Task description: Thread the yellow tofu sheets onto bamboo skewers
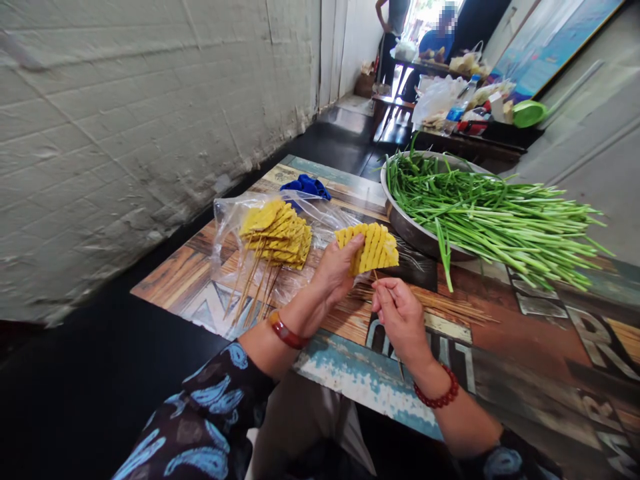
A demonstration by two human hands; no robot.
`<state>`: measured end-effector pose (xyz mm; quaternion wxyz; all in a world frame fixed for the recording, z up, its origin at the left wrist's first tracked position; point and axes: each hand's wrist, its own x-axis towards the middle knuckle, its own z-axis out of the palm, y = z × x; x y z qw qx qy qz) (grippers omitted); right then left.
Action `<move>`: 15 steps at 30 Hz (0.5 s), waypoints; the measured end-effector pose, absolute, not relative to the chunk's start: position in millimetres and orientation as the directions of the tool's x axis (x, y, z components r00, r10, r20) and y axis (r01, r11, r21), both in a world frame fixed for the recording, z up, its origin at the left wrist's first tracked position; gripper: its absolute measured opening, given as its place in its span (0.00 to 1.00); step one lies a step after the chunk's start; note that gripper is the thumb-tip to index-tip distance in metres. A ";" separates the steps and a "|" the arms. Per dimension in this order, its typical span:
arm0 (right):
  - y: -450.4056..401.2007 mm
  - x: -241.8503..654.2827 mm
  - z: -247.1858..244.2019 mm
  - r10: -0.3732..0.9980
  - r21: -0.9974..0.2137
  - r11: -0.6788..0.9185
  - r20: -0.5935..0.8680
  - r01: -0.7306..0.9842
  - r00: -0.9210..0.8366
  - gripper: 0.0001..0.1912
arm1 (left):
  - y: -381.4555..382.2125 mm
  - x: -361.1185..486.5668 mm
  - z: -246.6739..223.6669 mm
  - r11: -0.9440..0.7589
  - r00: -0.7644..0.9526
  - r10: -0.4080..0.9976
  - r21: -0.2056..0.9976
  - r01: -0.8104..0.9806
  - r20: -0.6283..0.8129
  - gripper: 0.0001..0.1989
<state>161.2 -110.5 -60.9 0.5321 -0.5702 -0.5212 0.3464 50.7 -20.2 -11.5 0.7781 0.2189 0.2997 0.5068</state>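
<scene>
Between thumb and fingers, my left hand (pixel 341 268) holds a yellow ridged slice (pixel 376 248) above the table. My right hand (pixel 399 312) pinches a thin wooden skewer (pixel 376 275) whose upper end meets the slice's lower edge; whether it has gone inside is hidden. To the left, a pile of skewered yellow slices (pixel 280 233) lies on a clear plastic bag (pixel 224 220), its sticks pointing toward me. Loose wooden skewers (pixel 455 308) lie on the table just beyond my right hand.
A metal basin (pixel 417 230) heaped with long green stalks (pixel 500 220) stands at the right. A blue cloth (pixel 306 187) lies behind the bag. More skewers (pixel 625 337) sit at the right edge. Two people are near a cluttered far table; a wall runs along the left.
</scene>
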 end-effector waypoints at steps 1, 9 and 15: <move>-110.6 161.6 -61.4 0.963 -0.967 0.111 0.161 0.228 0.215 0.15 | -19.9 50.6 -11.8 0.392 0.308 0.919 0.641 -0.660 -0.245 0.05; -109.7 161.9 -62.4 0.959 -0.961 0.127 0.183 0.246 0.219 0.15 | -19.9 50.2 -12.3 0.422 0.312 0.907 0.601 -0.679 -0.284 0.05; -108.5 161.1 -61.1 0.958 -0.961 0.128 0.184 0.245 0.221 0.15 | -21.5 50.2 -11.6 0.423 0.323 0.906 0.605 -0.675 -0.274 0.06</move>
